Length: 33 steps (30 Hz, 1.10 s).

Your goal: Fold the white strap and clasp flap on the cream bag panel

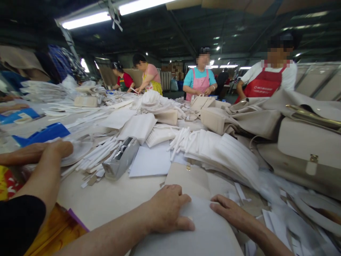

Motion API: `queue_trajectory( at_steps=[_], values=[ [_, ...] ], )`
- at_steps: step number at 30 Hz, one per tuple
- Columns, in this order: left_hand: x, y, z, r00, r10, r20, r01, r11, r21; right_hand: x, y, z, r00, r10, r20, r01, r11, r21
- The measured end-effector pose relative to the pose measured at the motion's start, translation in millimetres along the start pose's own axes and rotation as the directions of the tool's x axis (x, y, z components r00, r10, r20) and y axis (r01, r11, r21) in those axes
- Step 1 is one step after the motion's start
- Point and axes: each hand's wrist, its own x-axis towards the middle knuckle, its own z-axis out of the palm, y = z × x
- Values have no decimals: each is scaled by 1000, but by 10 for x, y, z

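A beige handbag [186,174] with a small gold clasp lies in front of me, partly covered by a translucent white sheet [197,231]. My left hand [172,209] rests on the sheet's left part, its thumb and fingers apart. At the sheet's upper right edge is my right hand [229,211], its fingers stretched and slightly bent, touching the edge. The undersides of its fingertips are hidden. Just beyond the bag are a pile of white foam sheets [218,149] and a stack of white paper [150,161].
A grey tape dispenser [121,160] stands beside white rolled strips [96,156]. A co-worker's arm [48,167] reaches in at left near a blue tape dispenser [42,133]. Beige bags [306,153] are heaped at right. Several co-workers stand across the table.
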Motion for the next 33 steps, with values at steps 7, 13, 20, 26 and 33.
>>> queue_trajectory(
  at_steps=[7,13,20,26,33],
  values=[
    [-60,-68,97,990,68,121,-54,992,-110,-22,9,-13,1000,-18,0,18,999,42],
    [-75,-90,125,989,101,109,-86,986,-142,-30,51,-48,1000,-8,17,8,1000,1],
    [-72,-88,148,985,111,129,-95,988,-123,-58,-94,-139,979,-20,-201,-70,900,-431],
    [-73,-81,141,987,136,89,-125,985,-120,-61,-692,-29,966,-223,-129,101,788,-607],
    [-93,-98,184,987,141,75,-129,982,-137,-95,-763,227,978,-57,198,158,823,-545]
  ],
)
